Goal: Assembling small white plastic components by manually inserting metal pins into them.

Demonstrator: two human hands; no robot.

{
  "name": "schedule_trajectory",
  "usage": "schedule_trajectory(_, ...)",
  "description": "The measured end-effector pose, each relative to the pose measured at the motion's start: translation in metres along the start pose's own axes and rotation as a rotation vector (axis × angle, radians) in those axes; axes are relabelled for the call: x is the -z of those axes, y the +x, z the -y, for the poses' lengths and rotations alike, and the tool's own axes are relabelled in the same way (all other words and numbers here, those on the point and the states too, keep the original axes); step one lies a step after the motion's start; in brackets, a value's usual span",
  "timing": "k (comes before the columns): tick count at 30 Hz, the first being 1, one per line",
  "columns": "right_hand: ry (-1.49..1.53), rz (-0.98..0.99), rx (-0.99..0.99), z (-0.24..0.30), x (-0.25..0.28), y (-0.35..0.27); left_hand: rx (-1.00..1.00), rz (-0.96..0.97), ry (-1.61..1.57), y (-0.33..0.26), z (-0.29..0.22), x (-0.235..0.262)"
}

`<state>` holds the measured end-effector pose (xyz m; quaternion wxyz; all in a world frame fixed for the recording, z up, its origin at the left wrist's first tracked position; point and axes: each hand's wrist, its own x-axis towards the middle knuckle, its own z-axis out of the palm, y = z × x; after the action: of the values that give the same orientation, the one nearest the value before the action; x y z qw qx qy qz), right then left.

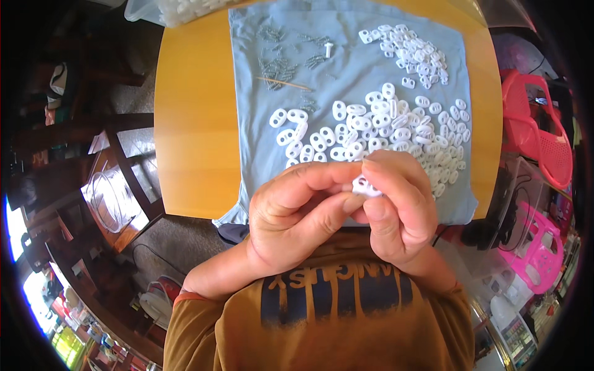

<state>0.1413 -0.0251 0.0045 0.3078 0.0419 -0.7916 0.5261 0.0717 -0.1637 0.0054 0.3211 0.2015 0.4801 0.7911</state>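
Note:
Close in front of my chest, both hands meet around one small white two-hole plastic piece (pixel 367 187), which looks like part of a cord lock. My left hand (pixel 286 216) pinches its left side between thumb and fingers. From the right, my right hand (pixel 405 207) closes thumb and forefinger on the same piece. Fingers cover part of it. Just beyond my hands, many white oval two-hole pieces (pixel 339 111) lie loosely spread on a blue-grey cloth (pixel 257 136). Smaller white pieces (pixel 411 49) form a heap at the far right.
Small dark metal springs (pixel 278 71) lie scattered at the cloth's far left, with a thin wooden stick (pixel 281 81) and a white pin-like part (pixel 328 49). A clear tub of white parts (pixel 179 11) stands at the far left corner of the wooden table (pixel 192 123). Red chair (pixel 541 133) at right.

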Motion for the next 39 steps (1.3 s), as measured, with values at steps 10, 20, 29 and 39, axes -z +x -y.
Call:
schedule_trajectory(10, -0.095, 0.067, 0.005, 0.007, 0.004, 0.007, 0.274, -0.010, -0.212, 0.005, -0.010, 0.000)
schedule_trajectory(20, -0.084, 0.006, -0.090, 0.016, 0.006, -0.008, -0.073, -0.152, 0.009, 0.077, -0.052, 0.044)
schedule_trajectory(29, 0.024, 0.107, 0.030, 0.012, 0.008, -0.009, -0.215, -0.175, 0.346, 0.130, -0.074, 0.074)
schedule_trajectory(39, 0.183, 0.176, 0.011, 0.006, 0.000, -0.015, 0.076, -0.045, 0.733, 0.099, -0.030, 0.040)
